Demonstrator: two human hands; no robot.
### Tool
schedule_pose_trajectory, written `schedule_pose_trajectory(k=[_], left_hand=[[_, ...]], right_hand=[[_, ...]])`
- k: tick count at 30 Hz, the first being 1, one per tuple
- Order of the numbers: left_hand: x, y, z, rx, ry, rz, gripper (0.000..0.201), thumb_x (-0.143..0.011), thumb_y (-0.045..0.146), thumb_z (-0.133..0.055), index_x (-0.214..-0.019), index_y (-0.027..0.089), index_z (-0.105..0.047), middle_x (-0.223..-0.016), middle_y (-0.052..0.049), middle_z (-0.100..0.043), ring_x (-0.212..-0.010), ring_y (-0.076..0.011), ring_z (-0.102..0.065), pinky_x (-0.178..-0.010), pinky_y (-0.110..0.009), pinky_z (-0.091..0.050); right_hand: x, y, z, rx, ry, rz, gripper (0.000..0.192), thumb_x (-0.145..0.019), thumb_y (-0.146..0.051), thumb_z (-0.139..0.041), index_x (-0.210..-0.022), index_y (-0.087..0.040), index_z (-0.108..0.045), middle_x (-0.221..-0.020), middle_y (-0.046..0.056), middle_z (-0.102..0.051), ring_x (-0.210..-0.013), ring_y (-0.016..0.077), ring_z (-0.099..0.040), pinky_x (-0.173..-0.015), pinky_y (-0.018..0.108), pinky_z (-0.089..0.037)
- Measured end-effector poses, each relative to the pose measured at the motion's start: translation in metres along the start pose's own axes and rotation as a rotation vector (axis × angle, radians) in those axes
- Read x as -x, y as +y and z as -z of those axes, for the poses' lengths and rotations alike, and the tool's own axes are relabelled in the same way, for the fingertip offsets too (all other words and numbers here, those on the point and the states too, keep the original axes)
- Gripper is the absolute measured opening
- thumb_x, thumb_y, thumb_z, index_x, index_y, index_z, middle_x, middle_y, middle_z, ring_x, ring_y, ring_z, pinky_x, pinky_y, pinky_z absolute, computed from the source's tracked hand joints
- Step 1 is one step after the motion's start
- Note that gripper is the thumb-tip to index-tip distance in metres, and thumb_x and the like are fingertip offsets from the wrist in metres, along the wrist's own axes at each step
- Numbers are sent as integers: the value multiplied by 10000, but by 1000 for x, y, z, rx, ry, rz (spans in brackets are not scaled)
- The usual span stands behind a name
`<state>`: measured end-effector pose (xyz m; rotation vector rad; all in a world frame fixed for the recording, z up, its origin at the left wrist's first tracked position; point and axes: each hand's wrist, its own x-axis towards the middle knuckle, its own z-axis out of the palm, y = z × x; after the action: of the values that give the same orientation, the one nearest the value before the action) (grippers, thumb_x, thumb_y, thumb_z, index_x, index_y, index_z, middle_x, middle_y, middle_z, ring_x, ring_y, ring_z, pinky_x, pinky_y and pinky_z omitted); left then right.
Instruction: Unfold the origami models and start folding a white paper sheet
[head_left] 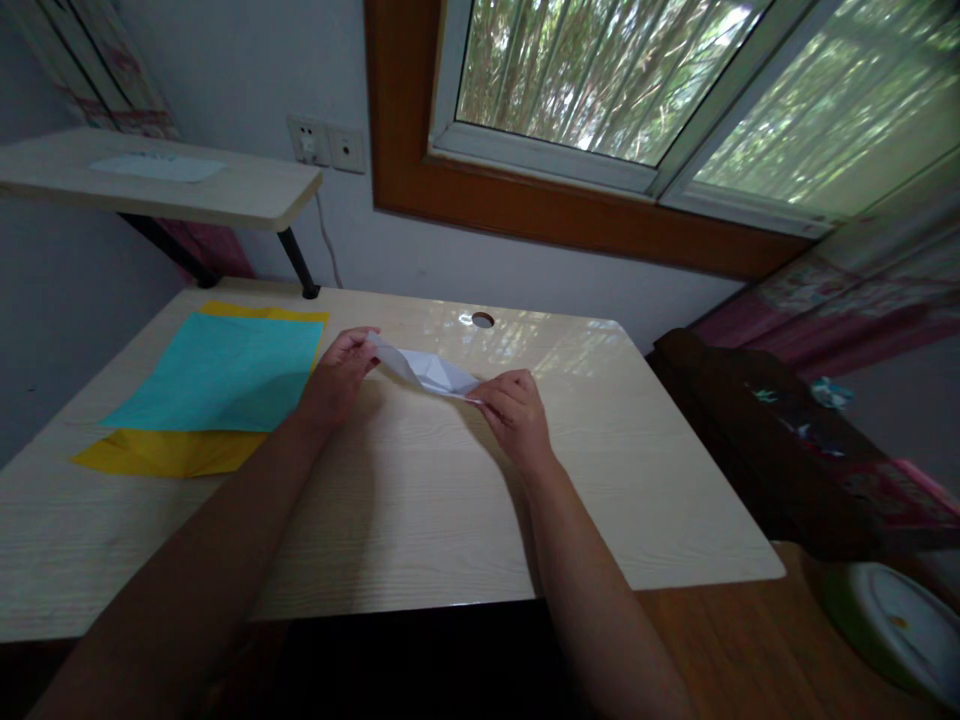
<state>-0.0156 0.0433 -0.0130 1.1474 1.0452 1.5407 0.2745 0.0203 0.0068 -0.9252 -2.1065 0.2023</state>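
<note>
In the frame's centre, the left hand (343, 372) and right hand (517, 412) pinch opposite ends of a folded white paper (433, 373) over the table (637, 490).

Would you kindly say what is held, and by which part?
Folded white paper, held at its two ends by the left hand and right hand.

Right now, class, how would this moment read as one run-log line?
left hand: pinching creased white paper's left end | right hand: pinching its right end | table: turquoise sheet over yellow sheet, left side
</note>
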Motion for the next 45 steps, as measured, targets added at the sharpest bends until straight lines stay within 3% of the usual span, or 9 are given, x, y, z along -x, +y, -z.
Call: schedule_pose_trajectory(k=[5, 10, 13, 16, 25, 32, 39, 42, 45], left_hand=[[4, -1, -2, -68, 19, -20, 255, -867, 457, -620, -836, 205, -636, -1347, -80, -537, -1182, -230, -556, -987, -415, -532], [8, 7, -5, -226, -30, -49, 369, -910, 492, -535, -733, 177, -609, -1254, -110, -566, -1166, -249, -564, -932, -403, -560], [5, 4, -2, -343, -17, -98, 273, -867, 418, -600, -736, 182, -639, -1187, -95, -603, -1126, -246, -583, -982, -426, -519], [3, 1, 1, -471, -85, -145, 167, -814, 365, -661, -793, 201, -684, -1127, -75, -636, -1125, -252, -588, -1076, -459, -435], [7, 2, -2, -497, -250, -92, 362, -792, 483, -730, -1036, 217, -708, -1148, -85, -618, -1055, -253, -640, -875, -389, -569], [9, 3, -2, -581, -390, -100, 300, -786, 362, -706, -1056, 236, -740, -1148, -77, -666, -1079, -264, -658, -949, -425, -547], [9, -7, -5, -550, -288, -36, 283, -799, 352, -696, -1049, 228, -748, -1061, -74, -745, -962, -265, -709, -894, -415, -559], [11, -9, -8, -578, -281, -72, 258, -813, 345, -675, -1029, 224, -746, -1036, -67, -742, -937, -250, -710, -875, -391, -567], [12, -8, -11, -610, -288, -87, 264, -823, 354, -652, -1028, 215, -742, -1050, -66, -733, -950, -240, -709, -866, -365, -568]], right_hand=[[2, 1, -7, 125, -160, 64, 134, -948, -261, -643, -968, -286, -773, -959, 47, -760, -965, 246, -577, -890, 436, -449], [2, -7, -11, 199, -247, 100, 135, -944, -250, -634, -945, -263, -768, -931, 52, -739, -962, 242, -552, -872, 417, -435], [2, -9, -11, 234, -242, 77, 134, -944, -257, -632, -910, -248, -761, -903, 56, -728, -950, 238, -546, -871, 407, -428], [3, -7, -11, 263, -222, 47, 129, -940, -282, -640, -893, -243, -754, -883, 60, -718, -945, 241, -544, -867, 404, -424], [3, -1, -14, 267, -166, -27, 234, -959, -407, -617, -922, -225, -759, -909, 80, -729, -906, 240, -570, -875, 425, -448], [5, 5, -14, 248, -110, -105, 213, -965, -351, -610, -944, -230, -784, -1039, 74, -754, -981, 255, -572, -907, 449, -444], [5, 0, -19, 377, -34, -138, 72, -866, -248, -734, -928, -272, -762, -1055, 43, -753, -1079, 320, -493, -911, 506, -382], [3, -8, -20, 435, -45, -132, 190, -864, -219, -732, -1043, -283, -741, -1059, 65, -736, -1060, 325, -483, -897, 494, -382], [1, -14, -21, 477, -145, -125, 347, -899, -164, -661, -1231, -266, -678, -1117, 101, -702, -1027, 306, -503, -873, 458, -414]])
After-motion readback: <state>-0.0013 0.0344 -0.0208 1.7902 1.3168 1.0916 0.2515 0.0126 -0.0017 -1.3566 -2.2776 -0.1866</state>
